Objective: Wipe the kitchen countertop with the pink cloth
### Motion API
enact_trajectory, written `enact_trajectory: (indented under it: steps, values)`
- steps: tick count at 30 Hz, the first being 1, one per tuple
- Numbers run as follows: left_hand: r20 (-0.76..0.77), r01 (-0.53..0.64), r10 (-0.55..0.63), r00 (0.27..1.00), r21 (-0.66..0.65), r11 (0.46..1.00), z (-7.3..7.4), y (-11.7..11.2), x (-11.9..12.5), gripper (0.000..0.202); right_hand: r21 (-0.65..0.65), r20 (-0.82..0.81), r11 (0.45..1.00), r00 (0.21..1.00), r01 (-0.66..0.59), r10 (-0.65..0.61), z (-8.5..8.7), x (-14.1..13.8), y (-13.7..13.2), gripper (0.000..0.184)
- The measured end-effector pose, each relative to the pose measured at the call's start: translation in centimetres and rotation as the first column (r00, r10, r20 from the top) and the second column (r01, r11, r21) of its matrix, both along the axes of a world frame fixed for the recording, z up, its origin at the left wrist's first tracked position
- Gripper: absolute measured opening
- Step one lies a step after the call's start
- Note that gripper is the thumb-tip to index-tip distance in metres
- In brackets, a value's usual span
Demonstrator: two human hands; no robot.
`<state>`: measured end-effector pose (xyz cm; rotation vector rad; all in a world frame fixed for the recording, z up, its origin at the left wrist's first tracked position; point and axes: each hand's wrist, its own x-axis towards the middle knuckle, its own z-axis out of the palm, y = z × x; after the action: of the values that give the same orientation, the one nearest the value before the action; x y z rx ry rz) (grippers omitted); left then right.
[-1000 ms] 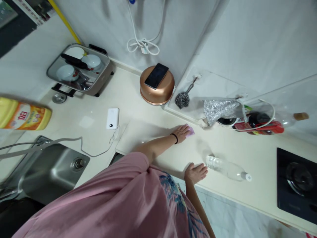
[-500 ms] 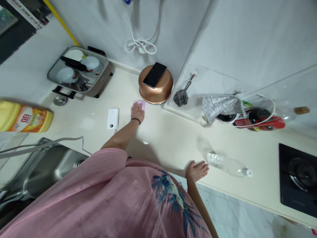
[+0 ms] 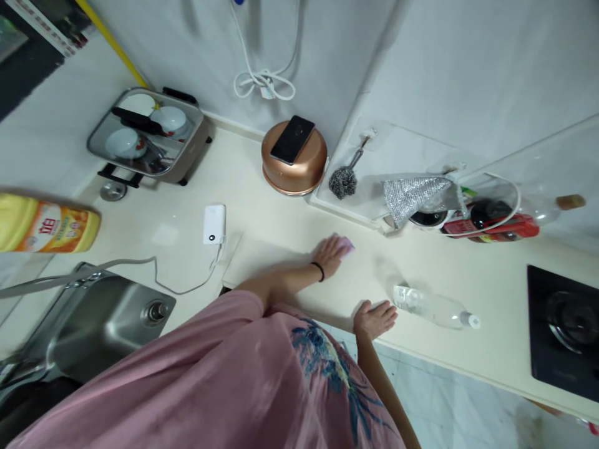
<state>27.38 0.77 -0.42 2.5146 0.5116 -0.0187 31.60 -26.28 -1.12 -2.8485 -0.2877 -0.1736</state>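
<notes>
My left hand (image 3: pixel 329 257), with a dark band at its wrist, presses a small pink cloth (image 3: pixel 345 246) flat against the cream counter (image 3: pixel 281 231). Most of the cloth is hidden under the palm and fingers. At the counter's front edge my right hand (image 3: pixel 375 319) rests with its fingers stretched out and nothing in them. Close to those fingertips, a clear plastic bottle (image 3: pixel 437 307) with a white cap lies on its side.
Behind the hands, a copper-coloured pot (image 3: pixel 294 168) carries a black phone (image 3: pixel 293 140). A white power bank (image 3: pixel 214 224) with a cable lies left, near the sink (image 3: pixel 107 312). A scrubber (image 3: pixel 343 182) hangs on the wall. The black stove (image 3: pixel 561 330) is at far right.
My left hand has swept right and toward me with the pink cloth, from in front of the pot to the middle of the counter. My right hand stays in place.
</notes>
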Motion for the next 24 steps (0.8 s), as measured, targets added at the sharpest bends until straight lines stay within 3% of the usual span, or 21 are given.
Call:
enact_trajectory:
  steps: [3,6,8,11,14,17,19,21,23,24]
  values:
    - [0.009,0.203,-0.203,0.979,0.014,0.979,-0.6,-4.3,-0.5,0.071,-0.006,0.01,1.0,1.0,-0.011,0.011,-0.1,0.1,-0.1,0.079]
    - [0.009,0.229,-0.229,0.973,0.018,0.973,-0.3,-3.4,-2.8,0.07,-0.004,0.018,1.0,1.0,-0.013,0.013,0.0,0.2,0.0,0.078]
    - [-0.02,0.126,-0.126,0.992,0.007,0.992,0.4,0.2,-4.6,0.073,-0.003,0.018,1.0,1.0,-0.013,0.013,0.0,0.3,0.0,0.077]
    - [-0.102,-0.198,0.2,0.974,0.027,0.98,1.8,8.4,-8.0,0.073,0.005,0.015,1.0,1.0,-0.016,0.016,0.0,0.3,0.1,0.078]
    - [-0.186,-0.523,0.531,0.827,0.094,0.847,3.1,16.5,-12.5,0.071,0.015,0.016,1.0,1.0,-0.01,0.01,-0.2,0.3,0.0,0.08]
    - [-0.226,-0.689,0.705,0.672,0.159,0.707,3.9,21.3,-16.4,0.068,0.022,0.023,1.0,1.0,-0.011,0.01,-0.4,0.4,0.0,0.081]
    - [-0.231,-0.745,0.767,0.598,0.191,0.639,4.1,22.0,-17.8,0.068,0.026,0.022,1.0,1.0,-0.014,0.013,-0.4,0.4,0.0,0.08]
    - [-0.229,-0.774,0.801,0.553,0.215,0.596,4.0,20.6,-17.9,0.068,0.025,0.014,1.0,1.0,-0.013,0.012,-0.3,0.4,0.0,0.079]
    - [-0.224,-0.756,0.784,0.579,0.213,0.619,3.7,17.5,-17.0,0.068,0.021,0.007,1.0,1.0,-0.01,0.01,-0.2,0.3,0.1,0.08]
    - [-0.219,-0.721,0.747,0.628,0.196,0.664,3.4,15.3,-16.4,0.068,0.019,0.007,1.0,1.0,-0.009,0.009,-0.2,0.3,0.1,0.08]
